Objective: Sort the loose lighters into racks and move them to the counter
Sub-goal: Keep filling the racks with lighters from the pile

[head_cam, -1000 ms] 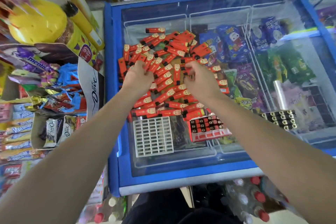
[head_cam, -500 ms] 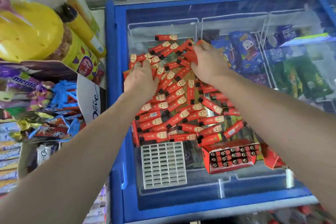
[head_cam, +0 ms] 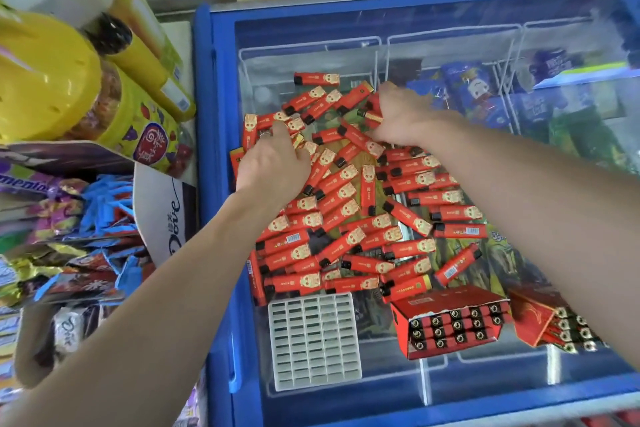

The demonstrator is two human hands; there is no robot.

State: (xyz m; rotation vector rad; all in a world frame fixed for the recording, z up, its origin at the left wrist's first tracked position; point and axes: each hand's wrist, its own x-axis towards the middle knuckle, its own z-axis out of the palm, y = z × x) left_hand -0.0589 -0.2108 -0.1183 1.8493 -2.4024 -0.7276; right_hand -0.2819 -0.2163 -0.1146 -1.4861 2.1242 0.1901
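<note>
Lighters (head_cam: 349, 208), small red plastic ones with gold printed faces, lie scattered in a loose heap on the glass lid of a blue-framed chest freezer (head_cam: 204, 135), which serves as the sorting surface; they lie there flat and jumbled, likely tipped out so they can be raked together. Left hand (head_cam: 273, 163) rests on the heap's left side, fingers curled down over several lighters as if gathering them; whether it truly grips any I cannot tell. Right hand (head_cam: 403, 118) reaches to the far edge of the heap with fingers bent around a few red lighters, apparently a closed grip on them. White plastic grid rack (head_cam: 313, 340) sits empty at the heap's near edge, close enough to be filled by hand; red cardboard box of racked lighters (head_cam: 450, 321) lies on its side just right of it, with a second such box (head_cam: 550, 322) further right.

Compared with half a second ago, both hands sit in much the same spots; the view has come nearer and tilted, and the heap looks little changed.
</note>
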